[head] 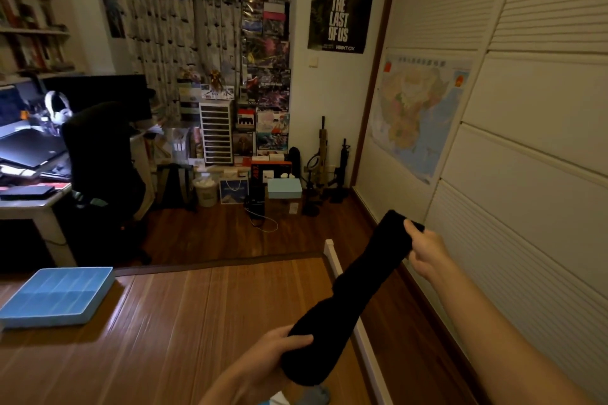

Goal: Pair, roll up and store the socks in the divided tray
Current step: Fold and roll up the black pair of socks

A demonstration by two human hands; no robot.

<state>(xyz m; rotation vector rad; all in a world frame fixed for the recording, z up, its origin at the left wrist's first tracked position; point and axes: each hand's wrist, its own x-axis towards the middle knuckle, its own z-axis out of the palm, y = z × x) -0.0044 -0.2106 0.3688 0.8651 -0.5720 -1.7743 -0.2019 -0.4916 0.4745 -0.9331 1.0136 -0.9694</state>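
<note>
Sock (362, 283): black, held in the air and pulled out long on a diagonal, lower end near the person, upper end farther off and to the right. One sock or two laid together: cannot tell, the fabric is too dark.

Left hand (263, 358): fingers and thumb curled round the lower, thicker end, clamped on it.

Right hand (427, 248): arm reached out, thumb and fingers pinching the upper end, with a short tip of fabric showing past the thumb.

Position: the sock hangs above the right edge of the mat (197, 322), and its upper half is over the strip of floor (411, 339) beside the wardrobe (543, 141). It touches nothing but the two hands.

Tray (49, 320): light blue, divided into compartments, flat on the mat at far left, well apart from sock and hands.

Surroundings: map (418, 115) on the wardrobe door, poster (342, 0) on the far wall, dark chair (102, 154) at a desk (33, 207) on the left. A small pale piece of cloth (316, 396) sits at the bottom edge, too cut off to identify.
</note>
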